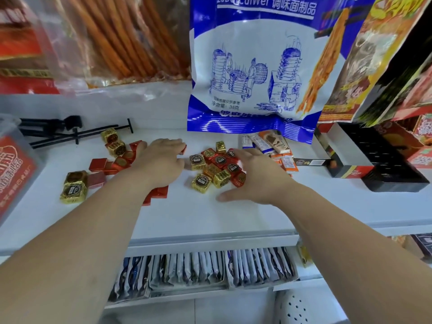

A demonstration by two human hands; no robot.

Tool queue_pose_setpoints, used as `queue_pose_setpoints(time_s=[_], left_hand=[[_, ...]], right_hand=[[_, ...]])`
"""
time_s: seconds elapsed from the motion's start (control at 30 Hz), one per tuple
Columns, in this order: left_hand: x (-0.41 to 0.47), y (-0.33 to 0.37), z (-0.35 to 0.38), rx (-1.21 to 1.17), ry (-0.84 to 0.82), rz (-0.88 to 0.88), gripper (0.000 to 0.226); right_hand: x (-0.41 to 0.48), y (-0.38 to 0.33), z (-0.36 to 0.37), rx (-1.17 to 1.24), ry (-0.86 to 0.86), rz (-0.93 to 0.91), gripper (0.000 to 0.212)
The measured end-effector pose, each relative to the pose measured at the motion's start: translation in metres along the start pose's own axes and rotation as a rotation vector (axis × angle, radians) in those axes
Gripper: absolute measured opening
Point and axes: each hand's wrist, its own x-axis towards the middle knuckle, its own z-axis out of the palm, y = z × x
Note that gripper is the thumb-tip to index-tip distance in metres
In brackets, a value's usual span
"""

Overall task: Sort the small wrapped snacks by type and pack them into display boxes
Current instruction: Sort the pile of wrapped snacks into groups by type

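Both your hands are down on the white shelf [187, 218], among loose foil-wrapped snacks.

Nearest you, below the shelf edge, flat packets [187, 270] stand upright in rows. On the shelf your right hand [254, 176] lies spread and relaxed, thumb out, fingers touching a heap of small cubes [217, 167] in crinkled gold and red foil with dark round labels. Your left hand [161, 160] lies palm down over flat red squares [98, 164], a red wrapper at its fingertips; whether it grips one, you cannot tell. Two more gold cubes [73, 187] sit stacked far left. Beyond the heap lie slim orange-and-white bars [275, 148], then an open black display box [350, 160] at right. A glossy blue-and-white bag [252, 66] hangs behind.
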Motion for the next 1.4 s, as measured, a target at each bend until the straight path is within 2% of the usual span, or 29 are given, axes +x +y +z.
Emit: queue_pose_setpoints(time_s=[0.17,0.33,0.5,0.67,0.8,0.87,0.93,1.0,1.07,1.23,1.4], left_hand=[[-0.007,-0.016,-0.007,0.113,0.132,0.002,0.028],[-0.018,-0.036,-0.009,0.046,0.152,-0.028,0.039],[-0.04,-0.064,-0.018,-0.083,0.377,0.036,0.048],[-0.075,-0.097,-0.037,-0.208,0.522,-0.035,0.04],[-0.102,-0.133,-0.037,-0.3,0.441,-0.228,0.041],[-0.112,-0.147,-0.032,-0.368,0.358,-0.311,0.043],[-0.118,-0.152,-0.027,-0.445,0.26,-0.343,0.048],[-0.121,-0.154,-0.026,-0.451,0.188,-0.328,0.055],[-0.122,-0.153,-0.028,-0.389,0.165,-0.272,0.056],[-0.121,-0.158,-0.03,-0.367,0.126,-0.229,0.07],[-0.117,-0.16,-0.029,-0.355,0.117,-0.207,0.053]], right_hand=[[0.009,-0.016,0.01,-0.002,0.055,-0.038,0.119],[0.023,-0.033,0.021,-0.038,0.074,-0.033,0.103],[0.038,-0.045,0.025,0.028,0.142,-0.076,0.086],[0.042,-0.055,0.01,-0.013,0.102,-0.107,0.101],[0.04,-0.081,-0.007,-0.011,0.135,-0.193,0.101],[0.043,-0.101,-0.001,0.014,0.168,-0.258,0.085],[0.045,-0.121,0.013,0.022,0.104,-0.336,0.066],[0.05,-0.137,0.031,-0.017,0.021,-0.408,0.055],[0.059,-0.148,0.044,-0.032,0.008,-0.437,0.051],[0.082,-0.17,0.05,-0.11,0.142,-0.406,0.038],[0.106,-0.191,0.053,-0.156,0.229,-0.409,0.035]])
